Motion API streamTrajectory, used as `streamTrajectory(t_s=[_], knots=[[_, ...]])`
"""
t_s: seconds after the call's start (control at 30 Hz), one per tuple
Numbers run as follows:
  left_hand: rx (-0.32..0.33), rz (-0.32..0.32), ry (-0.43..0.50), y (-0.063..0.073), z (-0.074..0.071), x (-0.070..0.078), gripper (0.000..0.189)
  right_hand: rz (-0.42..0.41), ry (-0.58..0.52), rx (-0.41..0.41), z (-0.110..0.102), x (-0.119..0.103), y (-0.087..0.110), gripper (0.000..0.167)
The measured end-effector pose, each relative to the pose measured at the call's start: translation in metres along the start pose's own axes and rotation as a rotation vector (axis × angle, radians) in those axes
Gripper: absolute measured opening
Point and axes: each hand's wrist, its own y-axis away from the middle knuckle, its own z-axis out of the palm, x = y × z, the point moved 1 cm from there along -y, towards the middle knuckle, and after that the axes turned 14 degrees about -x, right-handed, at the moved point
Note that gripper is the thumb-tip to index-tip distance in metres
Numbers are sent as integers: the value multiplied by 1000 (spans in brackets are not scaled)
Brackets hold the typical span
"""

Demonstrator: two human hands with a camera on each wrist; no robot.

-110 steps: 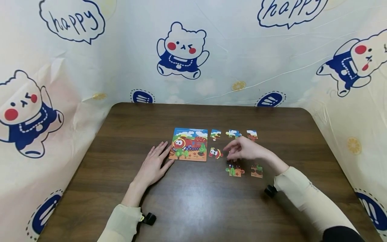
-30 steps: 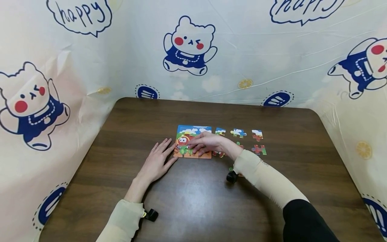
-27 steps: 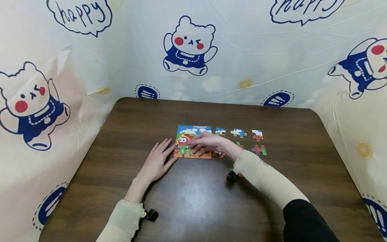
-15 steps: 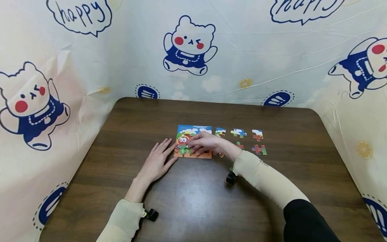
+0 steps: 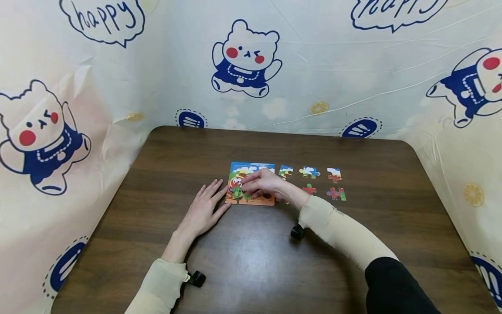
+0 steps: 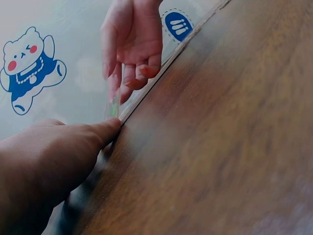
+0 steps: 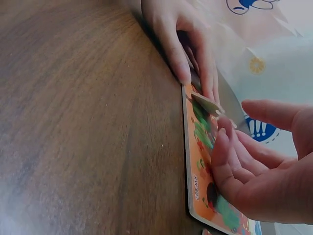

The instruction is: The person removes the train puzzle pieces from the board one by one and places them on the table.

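Note:
A colourful picture board (image 5: 256,202) with a red train lies flat on the table. My left hand (image 5: 201,213) rests flat on the table, fingers spread, its fingertips at the board's left edge. Over the board, my right hand (image 5: 264,182) has its fingers bent together at a small puzzle piece (image 7: 206,103). This piece stands tilted above the board's lower left part, its raised edge at the right fingertips. To the right lie loose puzzle pieces, among them a blue sky piece (image 5: 310,172) and a red piece (image 5: 336,194). The right forearm covers some of them.
The brown wooden table (image 5: 243,261) is backed by a patterned curtain (image 5: 298,65) with bear drawings. A small black device (image 5: 196,279) sits at the left wrist, another (image 5: 298,232) at the right.
My right hand has moved from the loose pieces onto the board, then slightly left in the last half second. The puzzle piece at its fingertips now shows tilted. My left hand stays put.

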Motion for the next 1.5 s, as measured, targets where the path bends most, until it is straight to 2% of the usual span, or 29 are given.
streamTrajectory(t_s=[0.13, 0.43, 0.83, 1.03, 1.27, 1.5], knots=[[-5, 0, 1, -1, 0, 1, 65, 5, 0, 32, 2, -2, -1, 33], [-11, -4, 0, 0, -2, 2, 65, -1, 37, 24, 4, -2, -4, 34], [-10, -5, 2, 0, -1, 0, 64, -9, 84, 135, 13, -1, -12, 31], [-10, -4, 8, 0, -2, 1, 64, 1, 164, 125, 15, -3, -11, 26], [-15, -5, 5, 0, -4, 1, 65, -20, 174, 111, 16, -1, -15, 24], [-28, -5, 7, 0, -9, 1, 64, -14, 169, 138, 18, -4, -18, 20]])
